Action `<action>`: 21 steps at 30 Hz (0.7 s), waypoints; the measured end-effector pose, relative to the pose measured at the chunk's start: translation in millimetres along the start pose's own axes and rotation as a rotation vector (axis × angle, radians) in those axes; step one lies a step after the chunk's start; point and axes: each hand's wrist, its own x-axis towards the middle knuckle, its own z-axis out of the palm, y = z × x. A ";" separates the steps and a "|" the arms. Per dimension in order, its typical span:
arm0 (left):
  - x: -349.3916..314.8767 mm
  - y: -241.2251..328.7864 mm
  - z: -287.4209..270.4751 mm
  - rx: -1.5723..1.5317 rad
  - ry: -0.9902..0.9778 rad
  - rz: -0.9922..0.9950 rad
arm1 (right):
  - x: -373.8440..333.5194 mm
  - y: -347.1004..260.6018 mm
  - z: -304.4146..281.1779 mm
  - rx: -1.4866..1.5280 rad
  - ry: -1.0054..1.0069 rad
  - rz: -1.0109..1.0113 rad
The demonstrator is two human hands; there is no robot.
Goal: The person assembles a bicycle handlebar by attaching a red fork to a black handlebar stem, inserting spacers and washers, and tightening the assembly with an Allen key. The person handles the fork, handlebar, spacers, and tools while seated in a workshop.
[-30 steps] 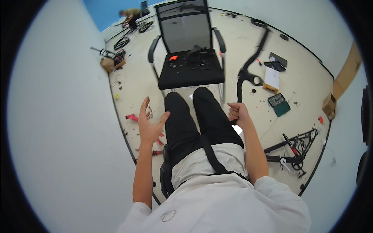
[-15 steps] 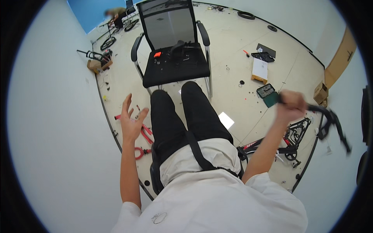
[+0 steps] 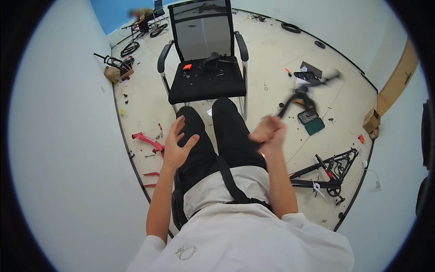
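My right hand [image 3: 268,135] is closed around the tube of a black bicycle fork [image 3: 301,94], held above the floor to the right of my knees. Its two legs point away from me toward the upper right and are smeared by motion. Raised over my left thigh, my left hand [image 3: 177,147] has its fingers apart and holds nothing. Ahead of my knees stands a black office chair [image 3: 206,86]. On its seat lie an orange object [image 3: 187,67], a dark curved part [image 3: 211,61] and small metal pieces.
Right of me lies a black bicycle frame [image 3: 312,177]; left, a pink frame [image 3: 148,140]. An open green case [image 3: 314,126] sits beyond the right hand. Cardboard boxes [image 3: 371,119] stand by the right wall. Far left, a person [image 3: 144,16] bends over a bicycle [image 3: 130,49].
My right hand has swung the fork inward from the far right, turning its legs from the lower right to the upper right. My left hand has shifted right and slightly down.
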 end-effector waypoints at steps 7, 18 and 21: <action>-9.8 -6.3 16.8 -0.319 -0.081 -0.032 | 15.9 51.7 -30.0 -0.535 0.287 0.343; -22.6 -8.2 44.7 -0.505 -0.184 0.063 | -7.1 28.7 -28.6 -0.648 0.178 0.309; -24.9 -4.1 43.8 -0.485 -0.170 0.132 | -11.3 26.1 -30.6 -0.606 0.195 0.302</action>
